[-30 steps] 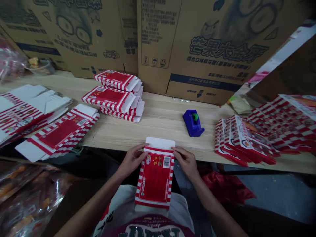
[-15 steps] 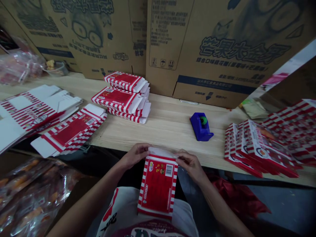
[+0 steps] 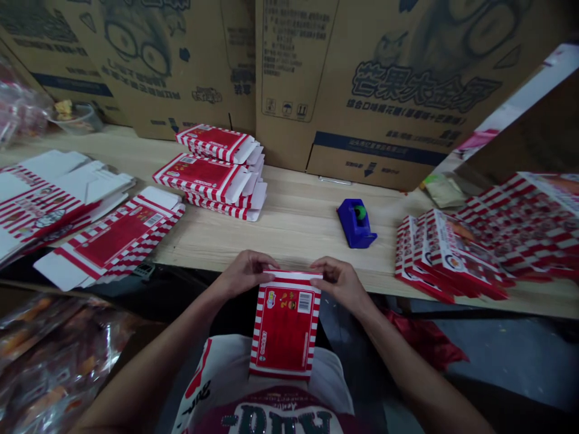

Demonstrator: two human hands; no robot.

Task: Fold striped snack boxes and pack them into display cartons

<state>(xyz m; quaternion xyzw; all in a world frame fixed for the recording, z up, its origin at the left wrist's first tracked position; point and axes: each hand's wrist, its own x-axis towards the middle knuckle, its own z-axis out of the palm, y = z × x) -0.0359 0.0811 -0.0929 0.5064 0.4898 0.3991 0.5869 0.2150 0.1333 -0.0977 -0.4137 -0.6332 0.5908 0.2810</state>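
Note:
I hold a red-and-white striped carton (image 3: 284,328) upright against my lap, its barcode face toward me. My left hand (image 3: 244,271) grips its top left corner with curled fingers. My right hand (image 3: 339,280) grips the top right corner the same way. The white top flap is folded down over the opening, under my fingertips. The carton's lower edge rests on my shirt, just in front of the wooden table's (image 3: 294,241) near edge.
A blue tape dispenser (image 3: 356,223) sits on the table right of centre. Flat striped cartons lie stacked behind (image 3: 212,172), at the left (image 3: 113,238) and far left (image 3: 49,193). Assembled cartons (image 3: 452,256) pile at the right. Large cardboard boxes (image 3: 384,90) wall the back. Plastic-wrapped packs (image 3: 49,355) lie lower left.
The white top flap stood upright a second ago; it is now folded down flat onto the carton. Both hands moved inward along the top edge.

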